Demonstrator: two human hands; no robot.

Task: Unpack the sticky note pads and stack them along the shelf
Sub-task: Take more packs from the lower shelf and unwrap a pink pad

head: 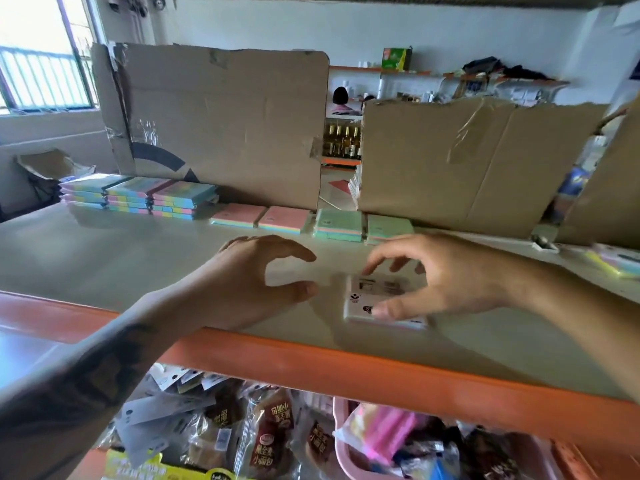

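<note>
A wrapped sticky note pad [372, 299] with a white printed face lies on the pale shelf [104, 258] near its orange front edge. My right hand [446, 275] hovers over it, thumb on its near edge, fingertips at its far edge. My left hand [252, 275] is just left of the pad, fingers curved apart, holding nothing. Along the back of the shelf stand a row of pink pads [259, 218] and green pads [346, 225], and stacks of striped multicolour pads [138, 197] at the left.
Two cardboard sheets [221, 123] [464, 161] stand upright behind the pads. More pads [616, 261] lie at the far right. Below the orange rail [346, 368] are snack packets [273, 431] and a pink basket [346, 455]. A window is at the upper left.
</note>
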